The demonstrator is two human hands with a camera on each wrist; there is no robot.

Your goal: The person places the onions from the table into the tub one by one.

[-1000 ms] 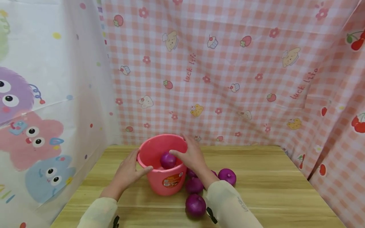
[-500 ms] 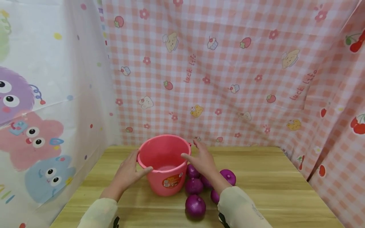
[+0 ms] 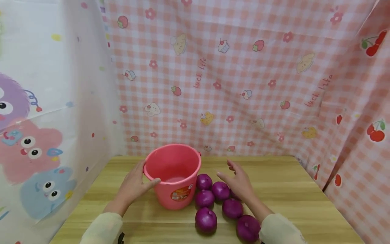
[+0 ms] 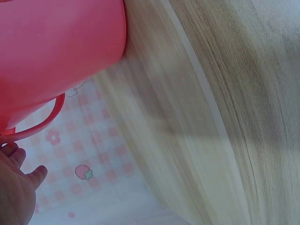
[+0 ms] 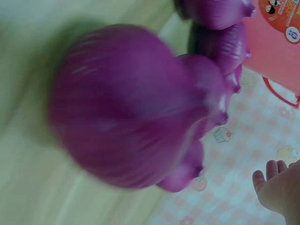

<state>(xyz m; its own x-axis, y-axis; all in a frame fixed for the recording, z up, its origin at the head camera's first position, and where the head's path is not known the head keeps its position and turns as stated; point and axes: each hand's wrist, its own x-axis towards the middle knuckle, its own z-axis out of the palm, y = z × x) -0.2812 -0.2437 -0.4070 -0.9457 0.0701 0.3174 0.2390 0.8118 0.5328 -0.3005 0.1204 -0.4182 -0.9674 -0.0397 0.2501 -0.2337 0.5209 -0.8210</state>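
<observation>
A pink plastic bucket (image 3: 163, 193) with an orange label stands upright on the wooden table. My left hand (image 3: 134, 183) rests at its left side, fingers extended along the outside, thumb lying at the near rim. In the left wrist view, the hand's fingertips are beside the pink bucket handle (image 4: 51, 117). Several purple onions lie right of the bucket, such as the front onion (image 3: 206, 220). My right hand (image 3: 239, 179) hovers over the right-hand onions, its fingers relaxed and holding nothing. It partly hides one onion. The near part of the bucket's bottom is hidden by its wall.
The nearest onion (image 3: 248, 228) lies by the right sleeve and fills much of the right wrist view. A checked pink curtain (image 3: 225, 101) hangs behind the table (image 3: 289, 196). On the left hangs a white cartoon curtain (image 3: 82, 128).
My right hand has left the bucket rim and moved right, over the onions. An onion seen inside the bucket earlier is out of sight. My left hand stays at the bucket; the view shifted slightly.
</observation>
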